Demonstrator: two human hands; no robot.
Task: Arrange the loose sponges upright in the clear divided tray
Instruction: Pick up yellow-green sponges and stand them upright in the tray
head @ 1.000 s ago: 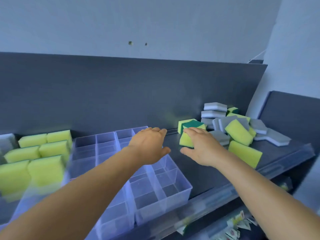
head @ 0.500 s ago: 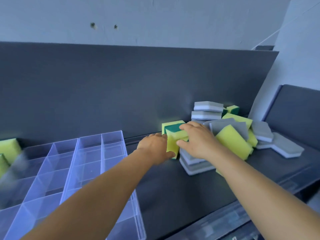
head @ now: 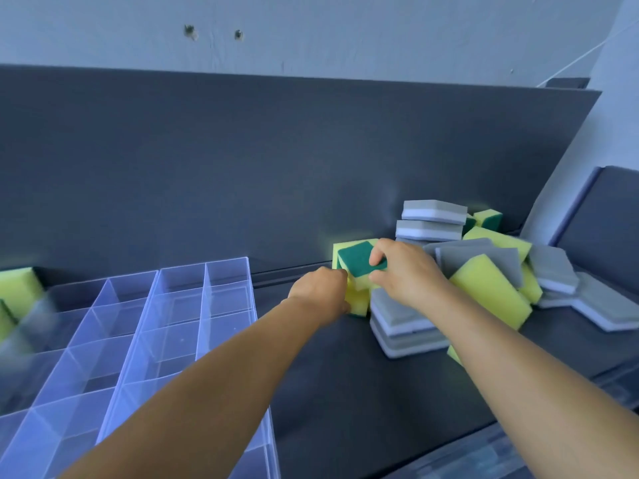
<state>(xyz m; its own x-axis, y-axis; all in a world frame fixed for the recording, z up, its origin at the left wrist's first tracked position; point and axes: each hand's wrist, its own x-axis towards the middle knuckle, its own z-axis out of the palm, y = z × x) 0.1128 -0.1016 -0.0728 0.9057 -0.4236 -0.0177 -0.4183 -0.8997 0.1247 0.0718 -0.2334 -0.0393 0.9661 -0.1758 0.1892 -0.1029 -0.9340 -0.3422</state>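
Head view shows the pick-up step under way at the middle of the frame. The right hand (head: 403, 271) pinches a green-topped yellow sponge (head: 358, 259) at its right end, thumb below and fingers curled over the green face. The left hand (head: 320, 293) is curled against another yellow sponge (head: 358, 300) just beneath it; it seems to grip that sponge, though the fingers are hidden behind the knuckles. Both sponges sit at the left edge of the loose sponge pile (head: 484, 271), right of centre on the dark worktop (head: 328, 375), close to the grey back panel (head: 276, 167).

The clear divided tray (head: 166, 323) lies at lower left, well apart from the pile, and the compartments that show look empty. More yellow sponges (head: 15, 292) stand blurred at the far left edge, apparently in a neighbouring tray. So the job looks only partly done, with most of the pile still to be moved.

The next move probably calls for lifting both sponges free, carrying them left across the worktop and turning each on edge so it drops between the dividers.

A stack of grey sponges (head: 404, 323) touches the lower yellow sponge on its right and lies under the right wrist, so it could be dragged or toppled. A taller grey stack (head: 432, 219) behind it looks loosely balanced. The tray's thin walls are hard to see, so a sponge could catch on a divider.
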